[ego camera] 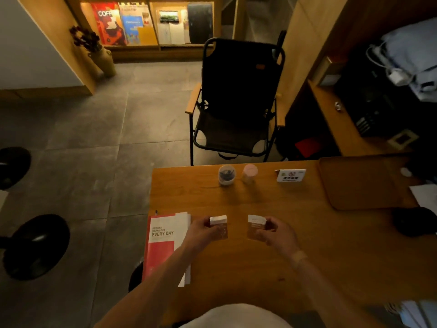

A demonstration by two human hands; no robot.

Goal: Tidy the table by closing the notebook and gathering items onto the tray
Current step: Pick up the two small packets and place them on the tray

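Note:
The red-and-white notebook (165,242) lies shut at the left edge of the wooden table (260,268), cover reading "EVERY DAY". My left hand (203,233) grips a small brown box with a white top (220,224) just right of the notebook. My right hand (276,234) holds a second, similar box (255,227). Both boxes are lifted slightly above the table, a short gap between them. The brown tray (359,185) sits at the table's far right, bare.
At the table's far edge stand a clear jar of dark clips (227,175), a pink-lidded container (250,174) and a small white sign (291,175). A black round object (413,224) lies right of the tray. A black folding chair (236,102) faces the table.

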